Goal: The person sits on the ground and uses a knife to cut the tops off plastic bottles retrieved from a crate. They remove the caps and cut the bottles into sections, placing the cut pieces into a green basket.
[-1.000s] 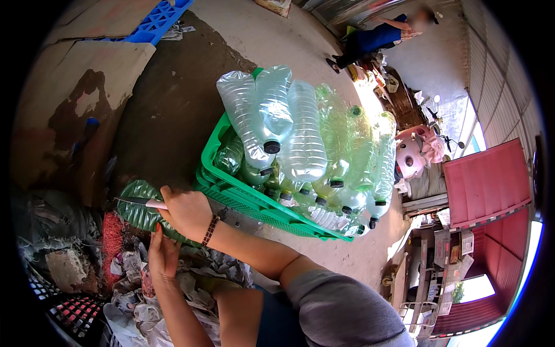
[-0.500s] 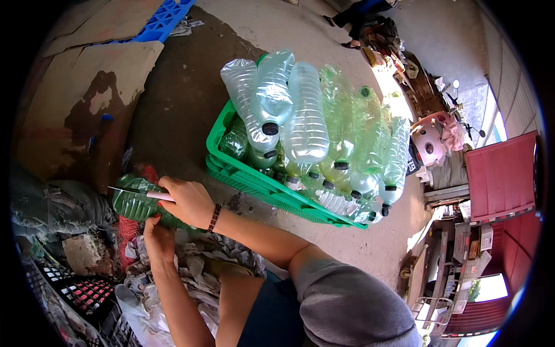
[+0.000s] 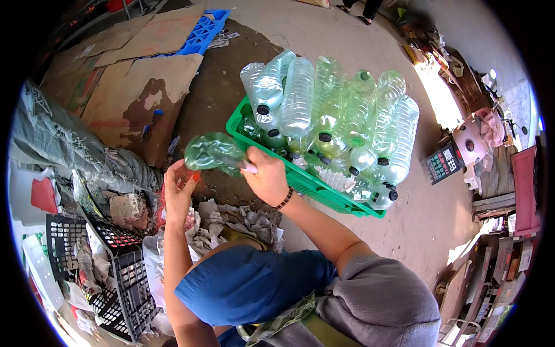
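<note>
Outdoor yard, bare concrete floor (image 3: 370, 52), damp patch near the middle, flattened cardboard (image 3: 144, 75) spread beyond it.

Green bottle (image 3: 214, 153): crumpled, lying sideways in the air, just off the near-left corner of the crate (image 3: 300, 179). Right hand (image 3: 267, 176) is closed round its neck end, thumb and fingers pinching there; a thin pale strip shows at the grip, possibly a label or a blade, cannot tell which. Left hand (image 3: 178, 191) sits just below the bottle body, fingers loosely curled and open, not clearly touching it; likely placed to catch or steady the bottle.

Crate: green plastic, heaped above its rim with clear and greenish bottles (image 3: 329, 115), mostly lying caps toward the person, dark caps on.

Left of the crate and nearer the person: pile of torn paper scraps (image 3: 231, 220). Further left, black crates (image 3: 104, 272). Right of the crate, on the floor, a weighing scale (image 3: 442, 165).
</note>
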Tool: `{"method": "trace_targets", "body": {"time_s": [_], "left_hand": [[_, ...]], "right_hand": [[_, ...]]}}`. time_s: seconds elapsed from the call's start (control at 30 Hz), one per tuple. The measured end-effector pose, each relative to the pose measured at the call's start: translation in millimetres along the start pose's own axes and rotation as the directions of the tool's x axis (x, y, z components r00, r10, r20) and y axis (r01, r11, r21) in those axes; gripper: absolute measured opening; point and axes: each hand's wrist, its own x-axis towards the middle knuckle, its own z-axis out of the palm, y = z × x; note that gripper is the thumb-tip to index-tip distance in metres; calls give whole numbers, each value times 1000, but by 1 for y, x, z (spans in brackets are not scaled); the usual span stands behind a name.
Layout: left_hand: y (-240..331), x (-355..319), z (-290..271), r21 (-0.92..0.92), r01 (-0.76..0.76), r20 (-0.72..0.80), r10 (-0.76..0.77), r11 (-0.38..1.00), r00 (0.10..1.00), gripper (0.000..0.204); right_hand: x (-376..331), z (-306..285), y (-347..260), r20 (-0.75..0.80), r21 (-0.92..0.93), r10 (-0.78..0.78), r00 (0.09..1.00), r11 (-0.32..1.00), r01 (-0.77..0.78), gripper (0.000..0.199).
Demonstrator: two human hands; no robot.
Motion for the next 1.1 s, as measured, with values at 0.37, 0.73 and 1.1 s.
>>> {"method": "trace_targets", "body": {"time_s": [0.37, 0.73, 1.1], "left_hand": [[-7, -102, -37, 20, 259, -124, -255, 966, 959, 24], [-34, -165, -69, -311, 230, -68, -263, 922, 962, 18], [-21, -170, -61, -312, 298, -46, -328, 902, 944, 19]], "right_hand": [[-29, -80, 42, -213, -146, 23, 977, 988, -56, 20], [-36, -52, 66, -60, -374, 96, 994, 921, -112, 18], [-46, -53, 64, -113, -235, 140, 984, 958, -163, 36]]}}
